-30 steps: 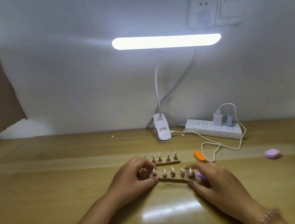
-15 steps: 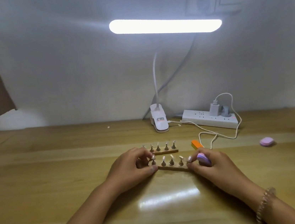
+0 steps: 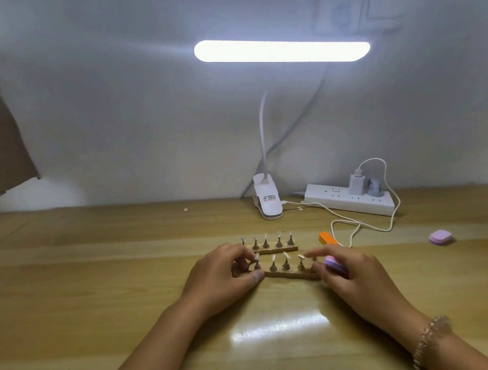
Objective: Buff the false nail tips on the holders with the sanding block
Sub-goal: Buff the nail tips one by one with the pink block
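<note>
False nail tips stand on the near holder strip mid-table, left hand pinching its left end, right hand gripping the purple sanding block at its right edge, second strip just behind, broad wooden table spreading left and forward.

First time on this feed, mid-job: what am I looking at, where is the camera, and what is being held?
There is no machine here. A person works with bare hands, and the one picture comes from a camera worn on their head, looking down at a wooden table. Two wooden strips carry rows of small stands with false nail tips: the near holder and the far holder. The left hand grips the near holder's left end. The right hand holds the purple sanding block at its right end. Behind lie an orange block, a pink block, a clip lamp and a power strip.
</note>
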